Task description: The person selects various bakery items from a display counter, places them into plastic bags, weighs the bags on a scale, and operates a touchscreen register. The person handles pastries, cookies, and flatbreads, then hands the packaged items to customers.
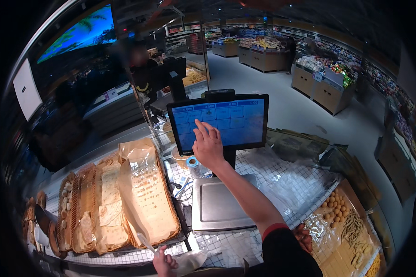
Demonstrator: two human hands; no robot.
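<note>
My right hand (208, 143) is raised in front of the touchscreen (246, 121) of a weighing scale, fingers spread and holding nothing. Its fingertips lie over the rows of on-screen buttons; whether they touch the glass I cannot tell. Below my right forearm sits the scale's flat metal weighing plate (218, 207), with nothing seen on it. At the bottom edge, my left hand (164, 262) is closed around a clear plastic bag (190, 261). A pale translucent strip (145, 241) sticks up from that fist towards the baskets; I cannot tell if it is part of the bag.
Left of the scale, a paper-lined wicker basket (150, 204) stands beside one with flatbreads (111, 214). A tape roll (193, 166) is under the screen. Clear plastic bags (294, 183) lie right. Eggs (336, 206) fill part of a lower-right display. A person (144, 74) stands behind glass.
</note>
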